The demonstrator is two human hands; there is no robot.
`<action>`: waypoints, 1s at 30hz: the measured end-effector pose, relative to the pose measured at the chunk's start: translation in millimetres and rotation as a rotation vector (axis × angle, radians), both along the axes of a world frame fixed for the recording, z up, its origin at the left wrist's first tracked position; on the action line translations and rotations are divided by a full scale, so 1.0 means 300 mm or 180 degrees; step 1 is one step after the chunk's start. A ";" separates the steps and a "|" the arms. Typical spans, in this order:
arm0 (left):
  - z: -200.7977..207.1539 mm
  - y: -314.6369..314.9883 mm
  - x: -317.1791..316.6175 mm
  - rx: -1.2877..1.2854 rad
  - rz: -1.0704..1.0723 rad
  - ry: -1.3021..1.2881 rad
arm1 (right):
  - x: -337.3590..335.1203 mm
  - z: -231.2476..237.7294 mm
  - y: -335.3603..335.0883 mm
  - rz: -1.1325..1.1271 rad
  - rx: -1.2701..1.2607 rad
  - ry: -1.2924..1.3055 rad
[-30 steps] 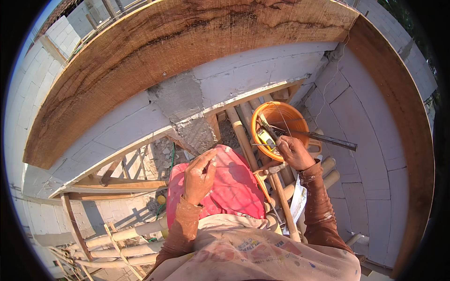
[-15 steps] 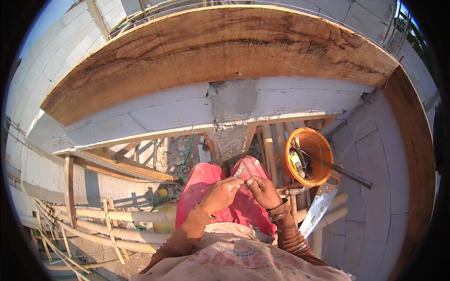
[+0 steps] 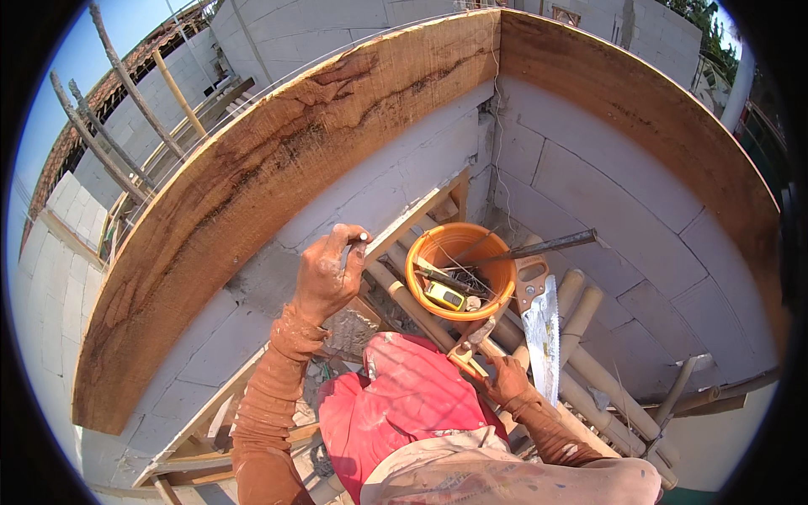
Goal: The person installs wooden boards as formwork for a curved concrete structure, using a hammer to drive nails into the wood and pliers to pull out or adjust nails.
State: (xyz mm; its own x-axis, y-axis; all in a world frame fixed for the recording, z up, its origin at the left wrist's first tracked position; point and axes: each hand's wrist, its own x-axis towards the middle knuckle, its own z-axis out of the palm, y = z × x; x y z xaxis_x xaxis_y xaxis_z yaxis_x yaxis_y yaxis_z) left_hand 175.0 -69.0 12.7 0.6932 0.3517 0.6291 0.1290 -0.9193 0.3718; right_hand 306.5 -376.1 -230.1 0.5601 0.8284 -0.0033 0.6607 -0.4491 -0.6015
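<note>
- Left hand (image 3: 330, 268): held up ahead of the body, from where I stand. Fingers curled narrow; thumb and forefinger appear to pinch a small pale piece (image 3: 364, 237), too small to identify.
- Right hand (image 3: 509, 383): low, beside the person's right thigh, at the wooden handle of the hammer (image 3: 482, 330). I cannot tell whether the fingers wrap it or only rest on it.
- Hammer position: head just ahead and left of the right hand; handle runs back beneath that hand.
- Step in hand, as I judge it: securing the hammer with the right hand while the left keeps the small piece clear.
- Around the right hand: orange bucket (image 3: 450, 237) ahead, containing a yellow tape measure (image 3: 444, 295); a metal bar (image 3: 551, 242) juts over its rim. The saw (image 3: 543, 337) lies just to the right, by bamboo poles (image 3: 589, 324).
- Beyond the left hand: wooden board (image 3: 278, 151) along the block wall.
- Next move, in my judgement: any lift calls for a full grip on the handle and clearance from bucket and saw teeth.
</note>
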 end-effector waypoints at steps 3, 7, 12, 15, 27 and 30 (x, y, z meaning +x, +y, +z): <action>0.092 0.129 0.204 0.0648 -0.0345 -0.0053 | -0.035 -0.025 -0.062 -0.0198 -0.0245 -0.0114; 0.179 0.246 0.457 0.1342 -0.0520 -0.0129 | -0.066 0.003 -0.095 -0.0888 -0.0425 -0.0227; 0.241 0.304 0.696 0.1502 -0.0442 0.0051 | -0.017 -0.110 -0.161 -0.1221 -0.1035 -0.0069; 0.248 0.303 0.804 0.1239 -0.0156 0.0346 | -0.007 -0.071 -0.168 -0.1052 -0.0877 0.0099; 0.198 0.340 0.858 0.1452 -0.0032 0.0191 | 0.063 0.236 -0.084 0.0229 0.1185 0.4902; 0.206 0.332 0.858 0.1734 -0.0101 0.0069 | 0.099 0.375 0.142 0.0767 0.2186 0.5346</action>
